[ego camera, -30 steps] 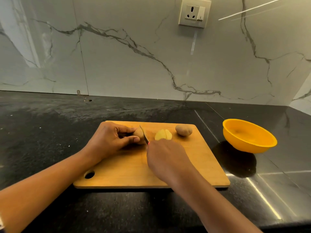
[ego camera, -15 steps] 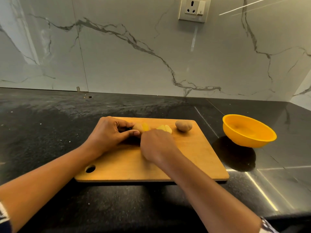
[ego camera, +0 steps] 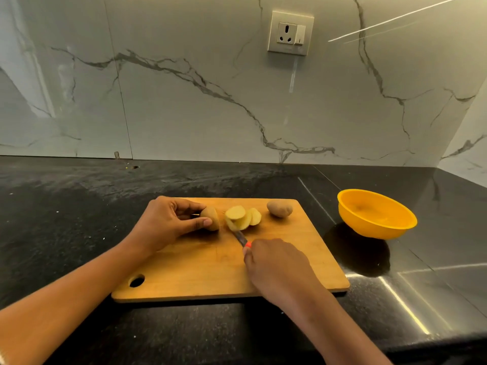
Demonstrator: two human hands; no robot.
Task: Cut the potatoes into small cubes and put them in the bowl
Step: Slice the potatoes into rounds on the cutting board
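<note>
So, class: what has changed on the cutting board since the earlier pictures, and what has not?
The right hand has drawn the knife back toward the person, off the potato piece. A new slice now lies on the cut slices. The left hand still holds the piece; whole potato and bowl unmoved.

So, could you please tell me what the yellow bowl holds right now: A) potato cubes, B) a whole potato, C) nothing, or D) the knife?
C: the bowl looks empty, while the slices and whole potato lie on the board and the right hand holds the knife.
</note>
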